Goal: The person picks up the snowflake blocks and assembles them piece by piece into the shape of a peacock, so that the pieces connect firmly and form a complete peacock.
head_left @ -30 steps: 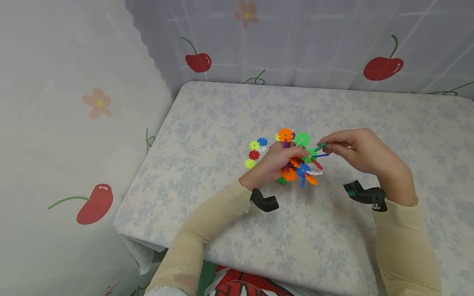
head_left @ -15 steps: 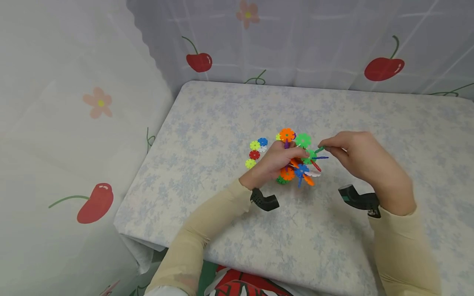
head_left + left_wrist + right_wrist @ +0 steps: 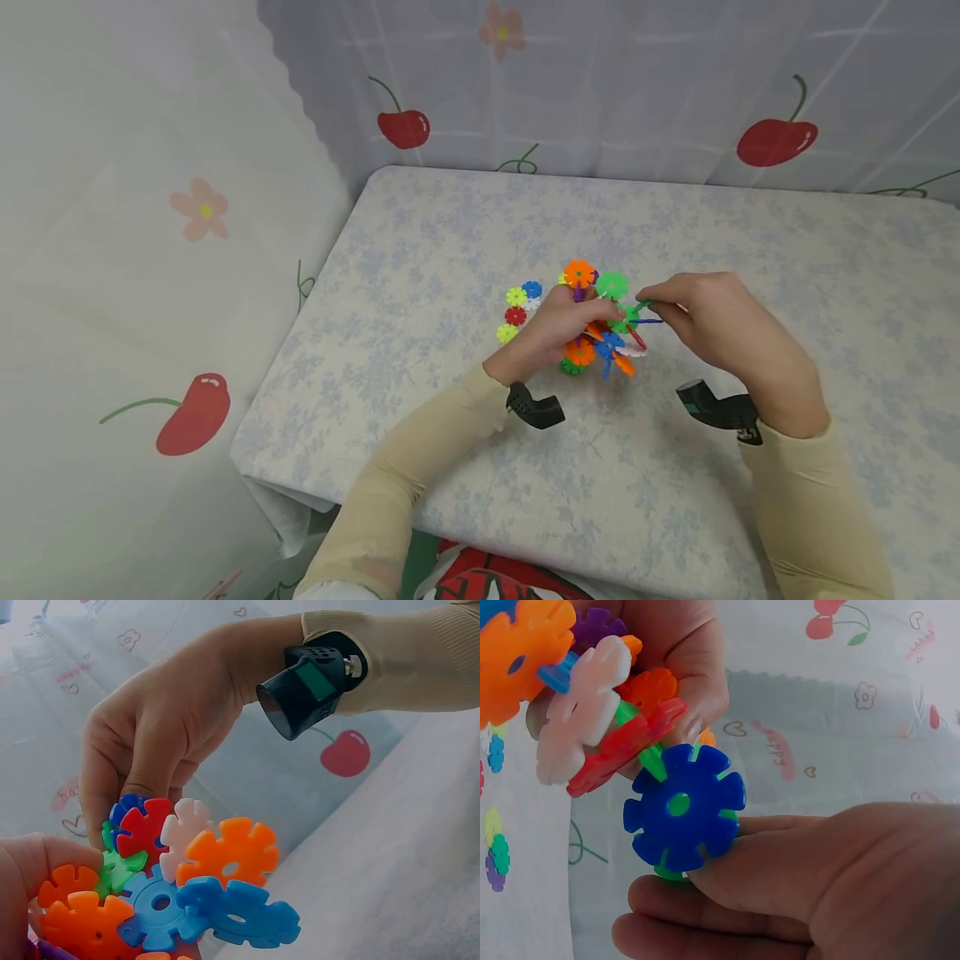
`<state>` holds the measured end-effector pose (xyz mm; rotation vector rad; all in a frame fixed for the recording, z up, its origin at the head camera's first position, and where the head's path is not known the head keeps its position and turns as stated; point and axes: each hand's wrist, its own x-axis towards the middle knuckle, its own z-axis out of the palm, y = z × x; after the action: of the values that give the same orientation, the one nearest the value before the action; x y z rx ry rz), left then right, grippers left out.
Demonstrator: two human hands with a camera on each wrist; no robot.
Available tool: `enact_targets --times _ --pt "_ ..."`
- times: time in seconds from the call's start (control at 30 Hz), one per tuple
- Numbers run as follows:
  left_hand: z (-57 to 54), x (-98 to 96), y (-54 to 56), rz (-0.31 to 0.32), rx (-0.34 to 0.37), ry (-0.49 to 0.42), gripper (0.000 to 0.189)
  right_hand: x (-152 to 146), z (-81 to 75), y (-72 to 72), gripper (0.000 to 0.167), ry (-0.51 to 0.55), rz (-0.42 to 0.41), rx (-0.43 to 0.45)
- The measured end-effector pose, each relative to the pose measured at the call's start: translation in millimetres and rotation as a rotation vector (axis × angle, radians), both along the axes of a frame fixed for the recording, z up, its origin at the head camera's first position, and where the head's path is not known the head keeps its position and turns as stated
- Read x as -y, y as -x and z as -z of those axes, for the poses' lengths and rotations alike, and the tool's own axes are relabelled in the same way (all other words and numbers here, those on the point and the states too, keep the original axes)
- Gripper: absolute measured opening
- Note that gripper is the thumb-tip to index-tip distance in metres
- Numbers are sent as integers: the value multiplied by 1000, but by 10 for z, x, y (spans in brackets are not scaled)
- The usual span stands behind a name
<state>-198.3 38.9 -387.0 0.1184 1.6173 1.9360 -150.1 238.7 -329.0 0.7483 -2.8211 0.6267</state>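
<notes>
Right hand (image 3: 712,321), pinching a green notched plastic disc (image 3: 645,305), has neared left hand (image 3: 557,322) gripping a multicoloured plastic-disc cluster (image 3: 609,344); joining appears underway.

R hand (image 3: 726,327) nr L hand (image 3: 555,323)

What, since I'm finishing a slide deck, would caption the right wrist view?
Right hand pinching a green disc behind a blue disc, left hand holding the notched-disc cluster.

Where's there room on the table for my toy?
The tablecloth is bare between the curtain and the flower cluster, and left of the flat flower pieces. It's crowded where the left hand and right hand meet the flower cluster.
</notes>
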Motion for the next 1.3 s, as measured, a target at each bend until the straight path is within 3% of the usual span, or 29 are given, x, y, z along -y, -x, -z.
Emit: enact_targets --times 0.1,0.27,0.47,0.63,0.77,0.87,1.0,1.17,1.3 --pt "-10 7 6 -26 -23 2 46 30 4 -11 21 -8 2 -30" --pt "-27 10 3 -43 -104 119 49 98 12 -55 25 -51 1 -120" --pt "-106 14 -62 -78 -322 304 47 149 54 -13 27 -29 0 -180" --pt "-116 28 -90 -119 -540 260 35 90 66 30 28 103 20 -232" --pt "-108 42 -86 -146 -669 268 33 8 33 32 27 252 19 -201" --pt "-93 37 -79 -175 -755 287 22 -12 17 35 22 347 47 -149" --pt "-50 23 -69 -199 -896 264 12 18 37 63 12 412 177 -15" --pt "16 28 -46 -235 -1134 245 12 59 39 80 23 478 334 185" --pt "58 42 -25 -236 -1270 284 12 117 38 40 20 494 340 158"
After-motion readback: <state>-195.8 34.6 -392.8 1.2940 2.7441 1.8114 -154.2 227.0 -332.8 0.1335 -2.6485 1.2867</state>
